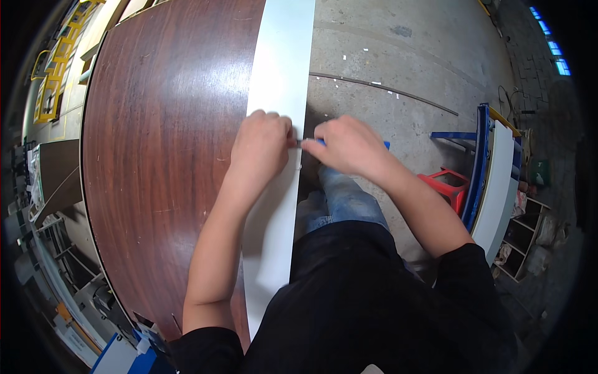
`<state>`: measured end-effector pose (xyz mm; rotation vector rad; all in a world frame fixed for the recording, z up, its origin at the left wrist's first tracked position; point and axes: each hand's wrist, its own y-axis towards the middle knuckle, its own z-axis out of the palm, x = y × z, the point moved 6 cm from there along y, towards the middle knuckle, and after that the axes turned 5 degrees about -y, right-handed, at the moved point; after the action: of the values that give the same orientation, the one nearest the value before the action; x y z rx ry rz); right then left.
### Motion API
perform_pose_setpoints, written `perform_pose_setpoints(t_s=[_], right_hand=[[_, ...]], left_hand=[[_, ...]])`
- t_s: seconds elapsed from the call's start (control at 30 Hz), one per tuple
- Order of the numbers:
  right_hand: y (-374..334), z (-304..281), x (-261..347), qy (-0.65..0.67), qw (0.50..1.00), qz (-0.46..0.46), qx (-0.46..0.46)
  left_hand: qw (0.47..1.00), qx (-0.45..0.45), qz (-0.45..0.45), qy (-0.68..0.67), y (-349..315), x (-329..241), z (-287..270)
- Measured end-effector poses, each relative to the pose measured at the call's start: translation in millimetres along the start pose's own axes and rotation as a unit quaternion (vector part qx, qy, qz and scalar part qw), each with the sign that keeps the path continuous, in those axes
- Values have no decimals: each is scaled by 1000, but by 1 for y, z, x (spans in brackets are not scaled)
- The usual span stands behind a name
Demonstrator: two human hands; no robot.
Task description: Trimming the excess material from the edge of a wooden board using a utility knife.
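Note:
A long white strip-like panel lies along the right edge of the brown wood-grain table. My left hand rests over the panel with its fingers curled and closed near the panel's right edge. Whatever lies between those fingers is hidden. My right hand, just off that edge, is closed around a slim blue-handled tool, whose blue end sticks out past the palm. A thin dark tip points from it toward my left fingertips at the panel's edge. The tool's exact kind is hidden by the hand.
Right of the table is a grey concrete floor with small white scraps and a long thin strip. A red plastic stool stands at the right beside a blue frame holding pale panels. Yellow racks are at the far left.

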<state>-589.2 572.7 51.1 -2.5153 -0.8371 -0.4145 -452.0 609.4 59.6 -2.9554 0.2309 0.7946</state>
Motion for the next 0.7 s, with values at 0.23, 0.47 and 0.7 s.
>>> perform_pose_setpoints(t_s=[0.23,0.47,0.7], right_hand=[[33,-16,-19,-24,998,39,31],[16,-5,-13,-27,999,5,-19],[-2,1,-10,-15,1000,12,-12]], left_hand=[[999,15,-25,16,51,13,-1],[1000,1,-5,26,29,2,1],[1000,-7,11,23,13,-10,4]])
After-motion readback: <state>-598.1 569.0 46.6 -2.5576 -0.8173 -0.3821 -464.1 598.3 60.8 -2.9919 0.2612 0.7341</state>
